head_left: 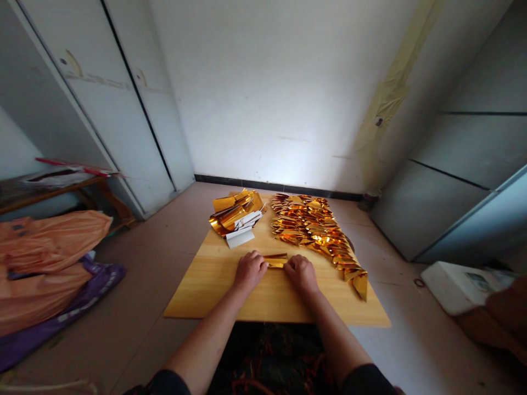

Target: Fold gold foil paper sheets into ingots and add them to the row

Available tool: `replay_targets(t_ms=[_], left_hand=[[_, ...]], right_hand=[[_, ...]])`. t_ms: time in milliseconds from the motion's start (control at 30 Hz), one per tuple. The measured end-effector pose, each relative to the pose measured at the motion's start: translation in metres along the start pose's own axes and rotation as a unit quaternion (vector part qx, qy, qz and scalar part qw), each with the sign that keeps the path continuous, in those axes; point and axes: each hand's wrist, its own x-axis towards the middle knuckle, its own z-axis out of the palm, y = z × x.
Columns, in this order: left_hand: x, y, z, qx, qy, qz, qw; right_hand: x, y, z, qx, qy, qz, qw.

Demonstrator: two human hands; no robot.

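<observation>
Between my hands lies a piece of shiny gold foil paper [275, 261], rolled or folded into a narrow strip, at the middle of the wooden board [263, 302]. My left hand [250, 269] has its fingers closed on the strip's left end. My right hand [302, 271] is closed on the right end. Beyond my left hand is a loose pile of gold foil sheets [230, 211] with white pieces of paper [240, 237] on its near side. Several rows of folded gold foil pieces [317, 225] spread over the board's right side, their near end beyond my right hand.
A white wall [263, 99] stands behind the board. Pale cabinets [123, 109] rise at the left, and a grey fridge-like cabinet [444, 181] at the right. Orange and purple bags [53, 241] lie at the left; a white box [457, 285] sits at the right.
</observation>
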Motion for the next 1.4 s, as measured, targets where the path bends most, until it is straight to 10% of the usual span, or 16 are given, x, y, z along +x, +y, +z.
replay_targets(t_ms=[333, 1400], left_hand=[[-0.001, -0.002, -0.001, -0.011, -0.013, 0.001, 1.0], [-0.002, 0.01, -0.006, 0.091, -0.031, -0.07, 0.993]], right_hand=[[0.002, 0.012, -0.005, 0.021, -0.047, -0.088, 0.995], [0.008, -0.01, -0.005, -0.06, -0.063, 0.056, 0.995]])
